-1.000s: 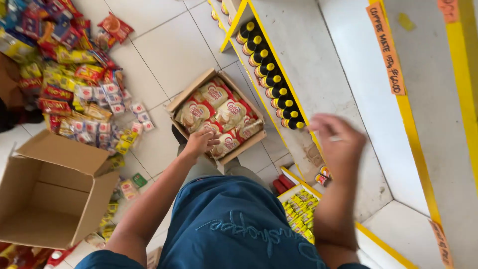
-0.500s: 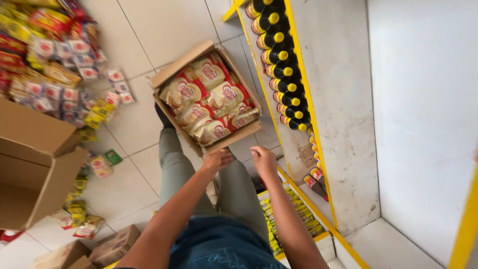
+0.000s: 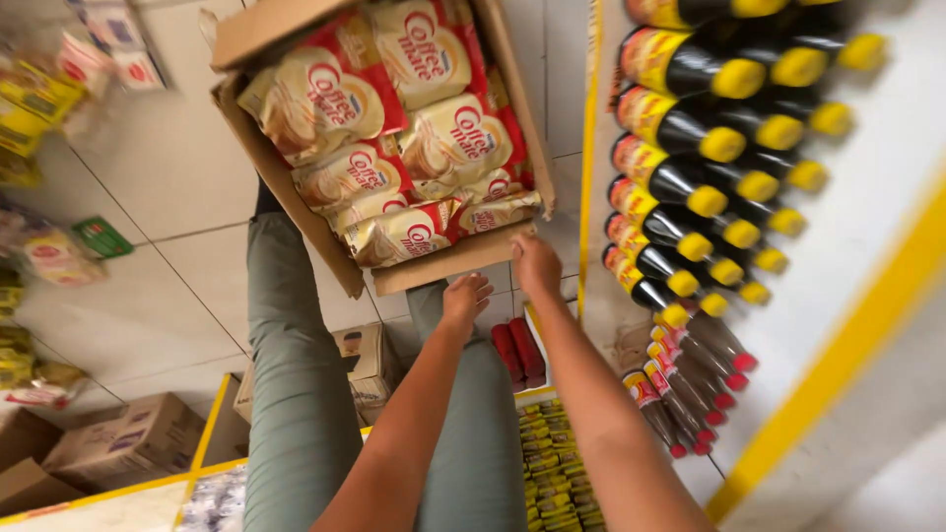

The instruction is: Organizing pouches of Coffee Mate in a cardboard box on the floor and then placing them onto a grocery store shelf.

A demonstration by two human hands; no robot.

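Your right hand [image 3: 535,264] is up at the near flap of the box [image 3: 286,187], fingers curled over the cardboard edge at its right end, so it looks like a hold on the flap, though the fingertips are hidden behind it. Your left hand [image 3: 465,298] sits just beside it, a touch lower and nearer your body, fingers bent, just under that same flap; whether it is gripping or only touching, you cannot tell from here.

The box lies straight ahead of both hands, its long axis running away from you and slanting up to the left. Your right hand is the nearer one to it.

Inside the box are pouches [image 3: 394,148], cream and gold with red, packed in overlapping rows and filling it close to the rim.

To the right of your right hand, the shelf [image 3: 867,227] carries rows of dark bottles [image 3: 690,128] with yellow caps, and lower down some with red caps. Below your hands, between your legs, are red packs [image 3: 519,352] and yellow packets [image 3: 552,463]. Far left, more packets are strewn on the tiled floor [image 3: 148,286].
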